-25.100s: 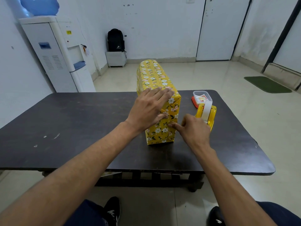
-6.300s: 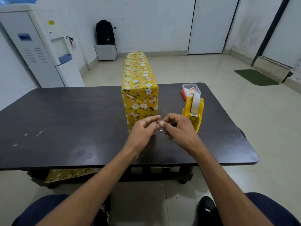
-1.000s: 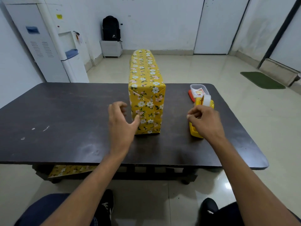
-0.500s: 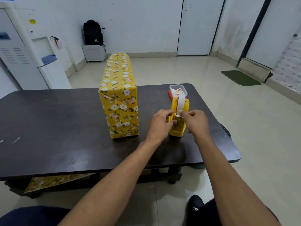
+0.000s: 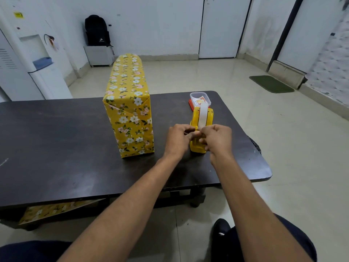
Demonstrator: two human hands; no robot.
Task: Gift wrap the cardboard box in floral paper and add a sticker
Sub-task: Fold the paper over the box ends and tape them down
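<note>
The box wrapped in yellow floral paper [image 5: 130,110] stands upright on the dark table [image 5: 56,148], its near end folded into triangles. To its right sits a yellow tape dispenser [image 5: 204,118] with a white tape roll. My left hand [image 5: 179,138] and my right hand [image 5: 217,138] meet at the dispenser's near end, fingers pinched together around the tape end there. The tape between the fingertips is too small to make out. A small clear container holding stickers [image 5: 200,98] lies behind the dispenser, on an orange lid.
A leftover sheet of floral paper [image 5: 54,208] lies under the table's front edge. A water dispenser [image 5: 28,69] stands at the back left, a black backpack [image 5: 97,31] on a white stand by the far wall, a green mat [image 5: 271,84] on the floor at right.
Both hands left the box's near end and moved right to the tape dispenser. In the last half second they closed in tighter on its tape end. The box has not moved.
</note>
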